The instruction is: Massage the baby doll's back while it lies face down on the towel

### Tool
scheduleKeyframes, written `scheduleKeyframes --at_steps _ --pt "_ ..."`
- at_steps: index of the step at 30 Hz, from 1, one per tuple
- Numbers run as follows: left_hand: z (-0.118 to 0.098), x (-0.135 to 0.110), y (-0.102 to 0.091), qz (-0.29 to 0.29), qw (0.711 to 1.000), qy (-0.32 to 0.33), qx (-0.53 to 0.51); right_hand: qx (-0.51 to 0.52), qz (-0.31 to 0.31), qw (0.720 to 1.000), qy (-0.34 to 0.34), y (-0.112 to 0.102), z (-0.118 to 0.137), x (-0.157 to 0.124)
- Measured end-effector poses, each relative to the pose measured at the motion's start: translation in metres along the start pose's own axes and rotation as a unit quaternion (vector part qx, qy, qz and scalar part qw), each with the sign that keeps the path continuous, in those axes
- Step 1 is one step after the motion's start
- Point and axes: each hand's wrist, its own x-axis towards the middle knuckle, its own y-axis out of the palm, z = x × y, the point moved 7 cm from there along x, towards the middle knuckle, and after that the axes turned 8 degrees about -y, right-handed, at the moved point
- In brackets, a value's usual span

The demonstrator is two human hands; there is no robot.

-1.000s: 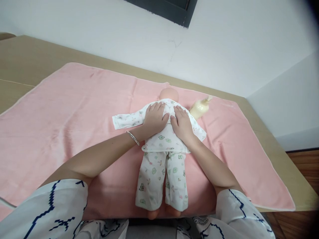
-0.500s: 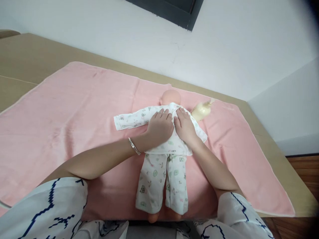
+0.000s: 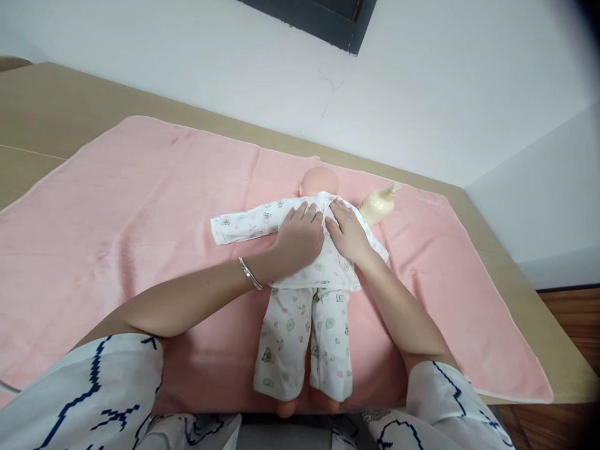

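Note:
A baby doll (image 3: 319, 181) lies face down on a pink blanket, its bald head toward the wall. It wears a white printed top (image 3: 323, 275) and matching trousers (image 3: 285, 337), with its feet showing below the hems. My left hand (image 3: 300, 234) rests flat on the left of the doll's upper back, fingers stretched out. Beside it, my right hand (image 3: 347, 231) lies flat on the right of the upper back, fingers extended. One sleeve (image 3: 241, 224) spreads out to the left. The other arm's end is hidden from view under or behind my right hand and forearm.
The pink blanket (image 3: 164, 187) covers much of a wooden table (image 3: 56, 100). A cream-coloured bottle (image 3: 377, 206) lies at the doll's right, near its head. Behind the table rises a white wall (image 3: 210, 69) with a dark frame (image 3: 328, 25).
Both hands stay flat on the doll's back with hardly any movement. The whole view has shifted very slightly.

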Motion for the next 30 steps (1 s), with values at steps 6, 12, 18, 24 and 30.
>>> scheduleKeyframes --at_steps 6,12,18,24,30 --pt "0.037 0.032 0.009 0.031 0.997 -0.045 -0.062 -0.022 -0.028 0.999 0.029 -0.003 0.033 -0.02" --pt "0.022 0.019 0.005 -0.013 1.0 -0.004 -0.004 0.022 -0.021 0.999 0.032 -0.009 0.027 -0.018" --pt "0.0 0.002 0.002 -0.016 0.998 0.052 0.037 0.002 0.001 1.0 0.024 0.001 0.0 -0.003" --pt "0.019 0.021 -0.003 -0.02 0.999 0.011 -0.027 -0.038 -0.009 0.999 0.01 -0.003 0.032 -0.016" --pt "0.027 0.024 0.005 -0.03 0.999 -0.032 -0.024 -0.021 -0.008 1.0 0.008 -0.01 0.048 -0.025"
